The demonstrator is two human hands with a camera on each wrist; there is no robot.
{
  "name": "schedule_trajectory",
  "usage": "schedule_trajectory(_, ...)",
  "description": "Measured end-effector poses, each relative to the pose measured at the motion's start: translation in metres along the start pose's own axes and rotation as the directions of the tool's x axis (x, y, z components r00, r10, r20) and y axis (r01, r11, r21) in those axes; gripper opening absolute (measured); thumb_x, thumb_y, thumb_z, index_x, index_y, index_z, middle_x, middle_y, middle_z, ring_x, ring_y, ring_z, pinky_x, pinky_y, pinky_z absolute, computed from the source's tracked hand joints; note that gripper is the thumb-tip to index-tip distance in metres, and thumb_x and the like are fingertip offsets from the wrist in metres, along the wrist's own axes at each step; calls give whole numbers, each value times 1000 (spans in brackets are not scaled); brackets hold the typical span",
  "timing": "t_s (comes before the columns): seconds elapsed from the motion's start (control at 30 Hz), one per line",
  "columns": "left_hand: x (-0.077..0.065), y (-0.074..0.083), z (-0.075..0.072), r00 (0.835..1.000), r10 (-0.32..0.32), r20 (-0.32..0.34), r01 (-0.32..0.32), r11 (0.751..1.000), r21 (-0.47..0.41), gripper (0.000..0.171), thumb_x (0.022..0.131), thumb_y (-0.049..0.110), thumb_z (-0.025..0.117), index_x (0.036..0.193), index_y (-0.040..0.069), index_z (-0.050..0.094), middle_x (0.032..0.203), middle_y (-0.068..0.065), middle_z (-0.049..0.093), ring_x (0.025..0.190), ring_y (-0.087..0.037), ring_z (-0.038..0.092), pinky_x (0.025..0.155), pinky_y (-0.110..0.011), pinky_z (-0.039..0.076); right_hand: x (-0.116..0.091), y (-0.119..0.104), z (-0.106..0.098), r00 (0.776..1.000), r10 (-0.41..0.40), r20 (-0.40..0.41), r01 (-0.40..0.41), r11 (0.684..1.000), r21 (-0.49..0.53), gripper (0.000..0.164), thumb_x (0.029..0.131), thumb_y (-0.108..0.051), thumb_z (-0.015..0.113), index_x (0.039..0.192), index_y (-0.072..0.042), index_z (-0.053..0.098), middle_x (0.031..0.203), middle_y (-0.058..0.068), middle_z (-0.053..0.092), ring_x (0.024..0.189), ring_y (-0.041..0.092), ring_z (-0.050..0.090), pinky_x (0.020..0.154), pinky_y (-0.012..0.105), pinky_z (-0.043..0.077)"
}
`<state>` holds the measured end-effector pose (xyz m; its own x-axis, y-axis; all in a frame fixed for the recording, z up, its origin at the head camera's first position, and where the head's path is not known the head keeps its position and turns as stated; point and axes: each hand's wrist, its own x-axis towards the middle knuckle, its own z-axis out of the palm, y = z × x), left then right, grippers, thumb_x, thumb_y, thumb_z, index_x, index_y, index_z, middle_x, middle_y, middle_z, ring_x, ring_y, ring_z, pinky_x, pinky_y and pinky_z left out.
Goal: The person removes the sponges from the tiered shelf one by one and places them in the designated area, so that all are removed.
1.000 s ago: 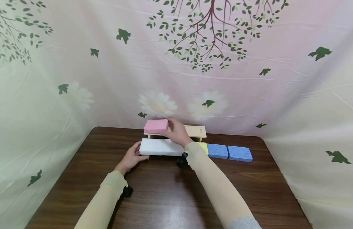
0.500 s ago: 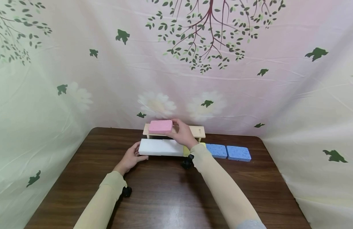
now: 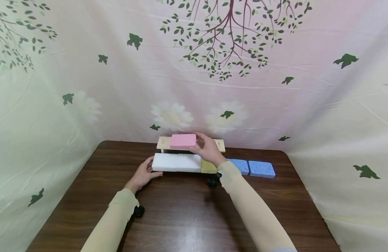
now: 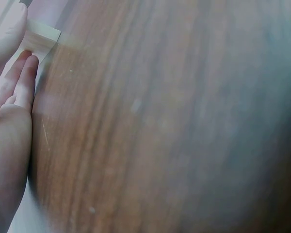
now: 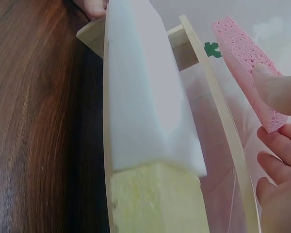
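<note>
My right hand (image 3: 207,148) pinches a pink sponge (image 3: 183,140) by its right end, thumb on one face and fingers on the other. It is over the upper board of a wooden rack (image 3: 163,142) in the head view. In the right wrist view, the pink sponge (image 5: 247,68) tilts beside the rack's long strip (image 5: 223,107). My left hand (image 3: 145,175) holds the left end of the rack between thumb and fingers, right at a white sponge (image 3: 165,162). In the left wrist view, my left hand (image 4: 12,131) shows at the edge by a pale wooden corner (image 4: 46,33).
The white row continues into a yellow sponge (image 3: 209,166), partly behind my right wrist. To its right lie two blue sponges (image 3: 261,169) in line. A patterned cloth (image 3: 194,87) hangs behind the dark wooden table (image 3: 181,210).
My right hand has carried the pink sponge to the right along the upper board, uncovering the board's left end. The left hand stays in place.
</note>
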<state>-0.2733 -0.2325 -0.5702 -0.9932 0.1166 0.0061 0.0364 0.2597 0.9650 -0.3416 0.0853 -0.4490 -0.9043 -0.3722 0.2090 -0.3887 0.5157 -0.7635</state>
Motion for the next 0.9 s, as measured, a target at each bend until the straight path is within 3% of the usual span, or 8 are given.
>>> schedule_trajectory(0.4, -1, 1, 2, 1000, 17, -10, -17, 1000, 6, 88, 89, 4, 85, 161, 6, 35, 150, -22, 56, 134, -31, 57, 105, -23, 48, -18, 17, -20, 1000, 25, -18, -24, 998, 50, 67, 92, -25, 85, 151, -13, 54, 145, 8, 62, 140, 33, 54, 116, 55, 43)
schedule_trajectory(0.57, -1, 2, 2, 1000, 15, -11, -15, 1000, 11, 88, 88, 3, 85, 161, 6, 36, 150, -21, 56, 134, -32, 57, 105, -22, 48, -23, 22, -27, 999, 44, -26, -43, 998, 51, 70, 92, -25, 85, 152, -13, 52, 148, 8, 60, 140, 34, 54, 110, 54, 49)
schedule_trajectory(0.77, -2, 1, 2, 1000, 14, -6, -14, 1000, 9, 88, 88, 4, 85, 161, 6, 36, 150, -21, 56, 135, -33, 57, 106, -24, 48, -30, 29, -36, 998, 55, -23, -55, 998, 31, 74, 93, -29, 84, 155, -12, 49, 152, 9, 57, 144, 35, 49, 113, 58, 46)
schedule_trajectory(0.9, -1, -1, 2, 1000, 16, -8, -16, 1000, 9, 88, 88, 3, 85, 161, 7, 36, 150, -21, 56, 135, -33, 57, 104, -22, 49, -36, 35, -42, 998, 65, -17, -64, 995, 71, 74, 95, -25, 82, 157, -11, 46, 155, 11, 53, 145, 36, 49, 110, 56, 49)
